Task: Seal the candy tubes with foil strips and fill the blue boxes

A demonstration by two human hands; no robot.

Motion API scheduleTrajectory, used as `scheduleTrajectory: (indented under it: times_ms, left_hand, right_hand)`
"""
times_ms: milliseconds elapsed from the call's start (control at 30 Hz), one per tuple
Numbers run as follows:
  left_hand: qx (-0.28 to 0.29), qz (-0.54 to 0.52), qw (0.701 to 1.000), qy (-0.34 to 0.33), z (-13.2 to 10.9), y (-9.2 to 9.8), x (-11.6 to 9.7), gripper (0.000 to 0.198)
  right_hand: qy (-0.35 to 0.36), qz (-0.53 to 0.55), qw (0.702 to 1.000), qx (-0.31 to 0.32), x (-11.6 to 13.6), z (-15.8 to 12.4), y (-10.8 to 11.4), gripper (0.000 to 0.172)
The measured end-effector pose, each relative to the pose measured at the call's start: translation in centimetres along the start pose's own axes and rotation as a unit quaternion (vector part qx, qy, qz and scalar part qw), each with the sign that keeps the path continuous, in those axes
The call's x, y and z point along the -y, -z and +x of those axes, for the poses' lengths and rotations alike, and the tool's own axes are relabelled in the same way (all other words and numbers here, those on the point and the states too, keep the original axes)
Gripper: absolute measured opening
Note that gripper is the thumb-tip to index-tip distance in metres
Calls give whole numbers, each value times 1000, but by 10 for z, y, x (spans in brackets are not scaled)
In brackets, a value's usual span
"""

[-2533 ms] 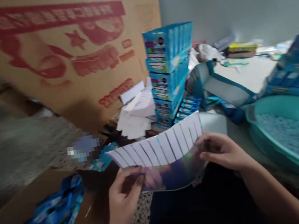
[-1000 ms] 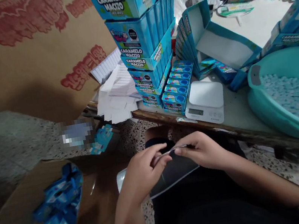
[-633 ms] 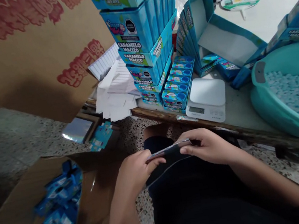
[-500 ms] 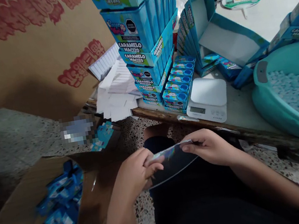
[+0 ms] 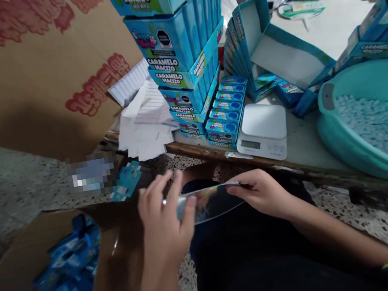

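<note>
The shiny sheet [image 5: 211, 203] is hanging just below the edge of the table [image 5: 195, 152]. The right hand [image 5: 263, 194] is pinching it tight with its fingers [image 5: 240, 188]. The left hand [image 5: 162, 225] is spreading its fingers [image 5: 160, 187] wide at the sheet's other end. A scale [image 5: 263, 126] and a blue tub [image 5: 327, 130] are sitting on the table.

Above my right hand [image 5: 263, 193], the wooden table edge [image 5: 240, 155] is the nearest barrier. Behind it, the digital scale [image 5: 262, 131] and small blue boxes [image 5: 222, 118] block forward reach, under the tall carton stack [image 5: 178, 53]. The teal basin [image 5: 367, 136] bars the right. Past my left hand [image 5: 164, 220], terrazzo floor [image 5: 18, 185] offers passage beyond the cardboard sheet [image 5: 73, 250], where blue wrappers [image 5: 68, 285] lie.
</note>
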State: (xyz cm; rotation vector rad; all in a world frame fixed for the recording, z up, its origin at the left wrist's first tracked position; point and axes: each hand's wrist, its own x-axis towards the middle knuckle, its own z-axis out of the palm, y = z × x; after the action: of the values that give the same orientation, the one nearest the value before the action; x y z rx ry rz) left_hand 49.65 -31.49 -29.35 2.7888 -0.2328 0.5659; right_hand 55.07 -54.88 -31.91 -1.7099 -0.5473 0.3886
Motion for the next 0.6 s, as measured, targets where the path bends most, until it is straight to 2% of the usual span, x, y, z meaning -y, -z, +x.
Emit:
scheduleTrajectory:
  times_ms: [100,200,300,433,600]
  left_hand:
    - [28,-128,988,-77,6,-10,-25,41]
    - [33,-171,979,-102,9,-22,-33,23]
    - [1,-185,978,-98,7,-33,-29,24]
    - [-39,-162,978,-127,3,-42,-26,30]
    - [-26,-134,974,-180,1,-42,-29,35]
  right_hand:
    - [-3,18,1000,20,0,1,-9,33]
    - [-17,-5,999,29,0,-2,-12,33]
    - [-23,3,999,26,-3,-6,-10,26]
    - [-34,52,998,-8,-9,-8,-6,28]
    - [-41,84,995,-42,-12,-6,-4,28]
